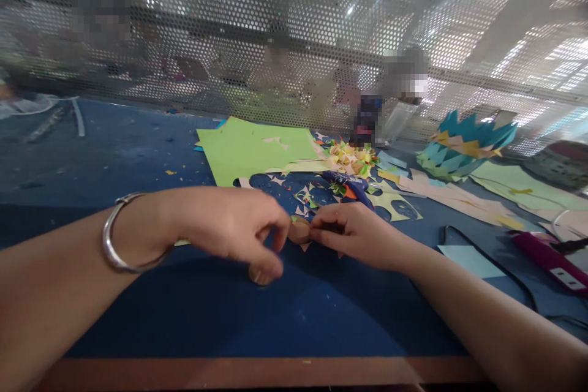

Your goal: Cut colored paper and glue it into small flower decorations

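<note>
My right hand (356,234) pinches the edge of a small tan, rounded paper piece (299,230) between thumb and fingertips, low over the table. Just left of it hovers my left hand (234,226), a silver bangle on its wrist. Its thumb and forefinger are curved and apart, with nothing visible between them. A second small tan round piece (260,275) lies under the left thumb, partly covered; I cannot tell whether the thumb touches it. Beyond the hands are paper scraps (305,196) and a dark blue tool (351,185), shaped like a glue gun.
Green paper sheets (257,147) lie behind my hands, beside a heap of yellow-green paper flowers (351,158). At right stand a teal paper crown (466,144) and a purple power strip (546,260) with a black cord. A perforated metal screen (229,43) borders the blue table (138,141).
</note>
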The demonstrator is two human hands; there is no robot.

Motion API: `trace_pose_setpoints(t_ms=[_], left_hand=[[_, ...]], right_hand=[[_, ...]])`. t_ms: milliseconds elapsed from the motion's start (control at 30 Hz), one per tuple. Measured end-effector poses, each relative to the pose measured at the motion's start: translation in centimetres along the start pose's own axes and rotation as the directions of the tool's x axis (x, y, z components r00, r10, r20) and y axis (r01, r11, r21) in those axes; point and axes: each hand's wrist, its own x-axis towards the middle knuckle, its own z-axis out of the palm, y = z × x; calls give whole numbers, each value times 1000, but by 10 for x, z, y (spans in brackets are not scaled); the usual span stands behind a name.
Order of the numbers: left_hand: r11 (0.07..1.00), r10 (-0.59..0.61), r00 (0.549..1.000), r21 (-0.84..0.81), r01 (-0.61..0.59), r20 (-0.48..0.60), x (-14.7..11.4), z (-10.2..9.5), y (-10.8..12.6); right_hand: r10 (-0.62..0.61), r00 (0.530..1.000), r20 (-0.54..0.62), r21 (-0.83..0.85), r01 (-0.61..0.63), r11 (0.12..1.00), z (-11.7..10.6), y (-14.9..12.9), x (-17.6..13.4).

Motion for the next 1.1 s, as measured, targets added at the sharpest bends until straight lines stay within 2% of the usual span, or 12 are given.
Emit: trace_pose_setpoints(t_ms=[33,167,300,367,467,567,667,767,900,1000,1067,1100], left_hand=[[1000,-8,998,16,7,57,-5,2,3],[1000,0,1000,-16,0,-18,-14,11,8],[999,-4,1000,-37,3,-16,-7,9,1],[1000,10,996,-28,-12,-87,1,9,-5],[999,21,963,30,-14,-267,15,16,-11],[999,47,943,3,-49,-329,27,26,-15],[999,34,933,26,-27,-359,34,29,-20],[996,15,900,86,25,-436,34,19,-29],[992,-52,862,72,101,-505,23,-9,-42],[940,-171,887,198,277,-430,11,-28,-48],[884,-275,906,287,370,-322,5,-39,-53],[852,-343,901,315,418,-266,2,-43,-55]], right_hand=[[-3,1000,-10,-11,3,1000,0,0,0],[28,1000,-11,9,-28,1000,-2,2,0],[6,1000,-3,19,-6,1000,0,4,0],[-17,999,-28,-9,17,1000,1,5,0],[-10,998,-69,-43,7,999,0,6,1],[35,997,-72,-36,-38,999,-3,7,0],[76,996,-41,-39,-78,996,-5,8,0],[97,995,1,-70,-97,993,-5,9,-1],[77,996,36,-124,-72,990,-4,10,-2],[96,994,42,-158,-88,984,-7,10,-3],[95,995,24,-189,-89,978,-10,10,-4],[92,996,5,-210,-89,974,-11,10,-4]])
